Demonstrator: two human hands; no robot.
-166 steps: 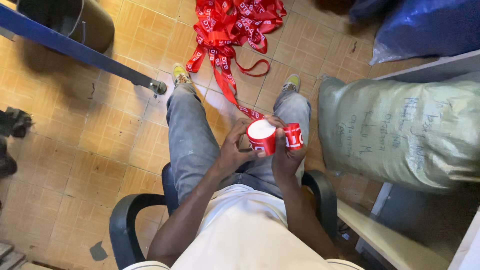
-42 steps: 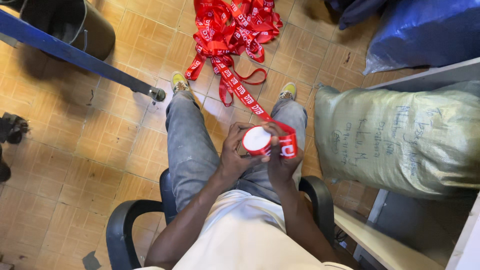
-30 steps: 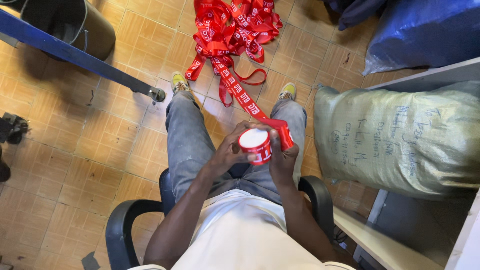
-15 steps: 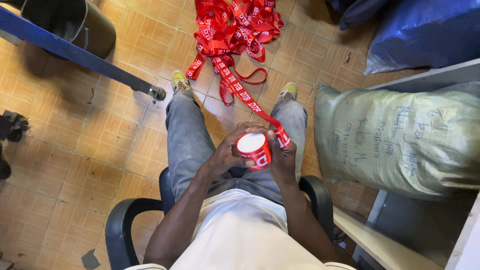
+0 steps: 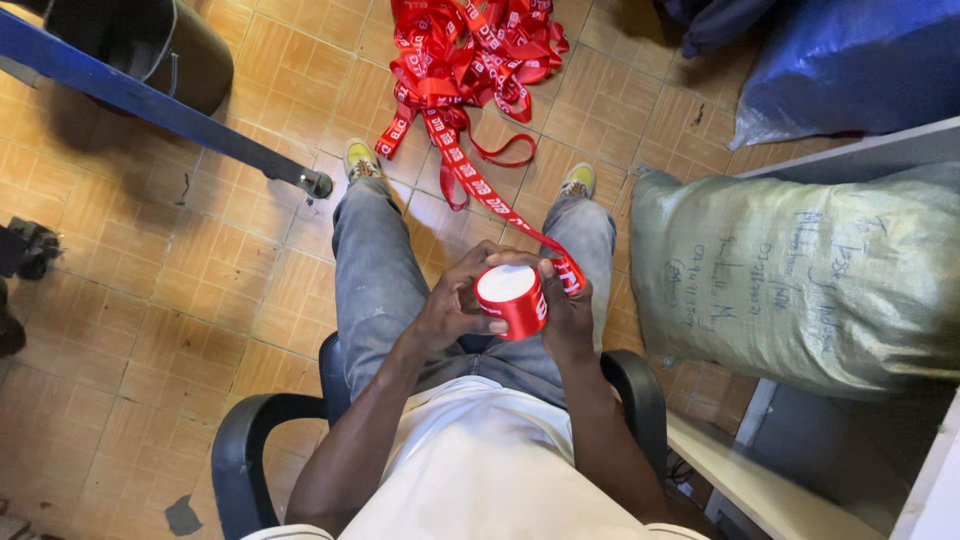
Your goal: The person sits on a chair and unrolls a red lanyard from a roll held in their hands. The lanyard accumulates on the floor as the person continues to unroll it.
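At frame centre, our left hand (image 5: pixel 455 310) and right hand (image 5: pixel 565 305) curl their fingers snugly around a glossy red ribbon roll (image 5: pixel 510 298), its printed satin tail (image 5: pixel 470 180) trailing to the upper floor tiles.

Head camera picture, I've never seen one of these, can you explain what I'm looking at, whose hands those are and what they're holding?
The camera sits on a person's head and looks straight down, so you see their own lap, arms and the floor. The person sits in a black office chair, in grey jeans, feet on a tan tiled floor.

The left hand and the right hand together hold a red ribbon roll with a white face on top. Both hands have a closed grip around it.

From the roll, a red printed ribbon runs out between the feet to a loose pile of the same ribbon on the floor.

To the right lies a stuffed greenish sack, with a blue bag beyond it. At upper left are a blue bar and a dark bin.
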